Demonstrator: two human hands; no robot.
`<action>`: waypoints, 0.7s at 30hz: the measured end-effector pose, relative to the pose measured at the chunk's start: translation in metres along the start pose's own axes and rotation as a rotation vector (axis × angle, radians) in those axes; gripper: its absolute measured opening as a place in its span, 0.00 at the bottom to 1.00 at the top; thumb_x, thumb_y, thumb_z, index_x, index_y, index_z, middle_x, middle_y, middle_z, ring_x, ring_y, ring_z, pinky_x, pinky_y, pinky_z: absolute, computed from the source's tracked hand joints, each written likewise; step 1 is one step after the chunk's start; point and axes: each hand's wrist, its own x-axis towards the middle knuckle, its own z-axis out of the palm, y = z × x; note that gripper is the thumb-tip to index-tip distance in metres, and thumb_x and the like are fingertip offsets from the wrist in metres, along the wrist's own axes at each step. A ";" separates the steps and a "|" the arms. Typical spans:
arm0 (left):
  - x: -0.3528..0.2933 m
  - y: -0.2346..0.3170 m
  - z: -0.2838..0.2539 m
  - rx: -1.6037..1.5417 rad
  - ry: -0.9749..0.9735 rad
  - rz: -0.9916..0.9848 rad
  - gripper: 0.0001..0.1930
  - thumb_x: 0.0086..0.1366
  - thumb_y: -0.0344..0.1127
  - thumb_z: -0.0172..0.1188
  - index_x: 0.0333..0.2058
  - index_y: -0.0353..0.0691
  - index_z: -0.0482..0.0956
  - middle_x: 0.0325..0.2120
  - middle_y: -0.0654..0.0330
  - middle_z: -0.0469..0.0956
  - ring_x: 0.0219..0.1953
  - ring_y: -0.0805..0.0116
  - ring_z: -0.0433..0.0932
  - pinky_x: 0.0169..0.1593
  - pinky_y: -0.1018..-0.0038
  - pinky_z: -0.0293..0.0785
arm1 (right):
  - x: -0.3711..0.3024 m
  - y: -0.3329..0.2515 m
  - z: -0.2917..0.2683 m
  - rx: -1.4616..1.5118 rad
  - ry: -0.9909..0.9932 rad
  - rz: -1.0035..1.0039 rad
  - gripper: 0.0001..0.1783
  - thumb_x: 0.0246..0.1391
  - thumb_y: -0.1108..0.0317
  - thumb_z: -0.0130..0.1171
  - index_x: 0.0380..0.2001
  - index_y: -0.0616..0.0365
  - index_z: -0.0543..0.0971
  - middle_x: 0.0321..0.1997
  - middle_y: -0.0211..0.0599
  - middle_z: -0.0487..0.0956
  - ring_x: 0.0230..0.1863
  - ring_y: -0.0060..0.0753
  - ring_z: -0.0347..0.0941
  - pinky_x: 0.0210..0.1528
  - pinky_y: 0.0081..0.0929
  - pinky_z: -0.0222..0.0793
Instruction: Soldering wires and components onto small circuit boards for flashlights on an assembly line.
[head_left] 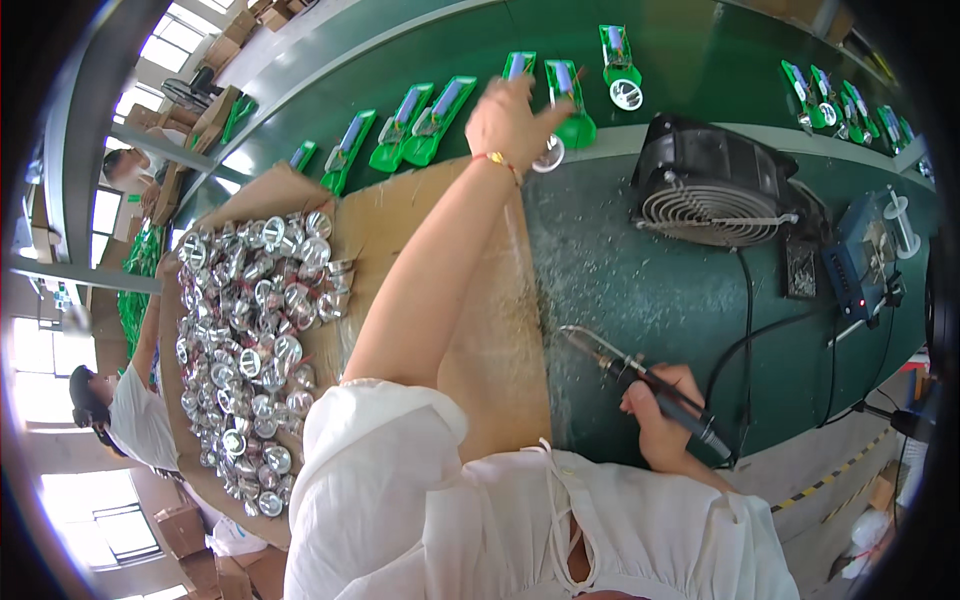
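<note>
My left hand [505, 122] is stretched far forward over a row of green plastic housings, its thumb and fingers apart. Just past its fingertips is one green housing [520, 64] with a blue cylindrical cell; whether they touch cannot be told. Beside the thumb lies another green housing [577, 130], and a round silver reflector [548, 156] shows below the wrist side. In my right hand [663, 408] is a soldering iron [640, 373] with an added metal feed tube, its tip pointing up and left over the green bench mat.
Many silver reflectors [250, 350] fill a cardboard tray [170, 330] on the left. A black fan [710, 185] and a blue soldering station [855, 260] stand at right, with cables [748, 330] crossing the bench. More housings [850, 105] lie far right. Other people work at left.
</note>
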 end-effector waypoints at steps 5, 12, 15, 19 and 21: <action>0.052 -0.052 0.008 0.229 0.130 -0.149 0.12 0.52 0.39 0.59 0.33 0.39 0.80 0.31 0.56 0.80 0.36 0.58 0.79 0.42 0.68 0.74 | 0.004 0.002 0.002 -0.006 0.007 -0.008 0.10 0.51 0.75 0.62 0.31 0.63 0.70 0.24 0.36 0.77 0.23 0.19 0.71 0.26 0.19 0.68; -0.027 -0.063 -0.039 0.047 -0.293 -0.134 0.11 0.52 0.37 0.54 0.26 0.40 0.83 0.25 0.49 0.79 0.29 0.49 0.79 0.37 0.60 0.75 | 0.002 -0.005 0.000 -0.073 -0.015 0.074 0.09 0.51 0.77 0.58 0.32 0.64 0.68 0.27 0.36 0.74 0.24 0.20 0.72 0.27 0.18 0.68; -0.131 -0.041 -0.090 0.057 -0.225 -0.175 0.10 0.54 0.35 0.53 0.25 0.38 0.81 0.21 0.46 0.77 0.24 0.46 0.77 0.32 0.59 0.74 | 0.003 -0.005 0.003 -0.074 0.011 0.042 0.07 0.53 0.75 0.56 0.32 0.63 0.68 0.26 0.36 0.74 0.24 0.20 0.71 0.27 0.19 0.68; -0.240 0.000 -0.124 -0.103 -0.105 -0.359 0.05 0.54 0.32 0.60 0.24 0.37 0.77 0.17 0.50 0.75 0.18 0.51 0.75 0.25 0.63 0.71 | 0.006 -0.003 0.008 -0.082 0.058 -0.019 0.08 0.54 0.72 0.56 0.32 0.64 0.70 0.22 0.35 0.74 0.20 0.21 0.70 0.24 0.17 0.66; -0.266 0.008 -0.140 -0.194 0.002 -0.385 0.07 0.51 0.34 0.64 0.26 0.37 0.77 0.19 0.54 0.76 0.18 0.58 0.75 0.24 0.66 0.70 | 0.006 -0.001 0.008 -0.092 0.064 -0.060 0.08 0.54 0.71 0.57 0.32 0.65 0.70 0.21 0.35 0.74 0.20 0.21 0.70 0.24 0.16 0.66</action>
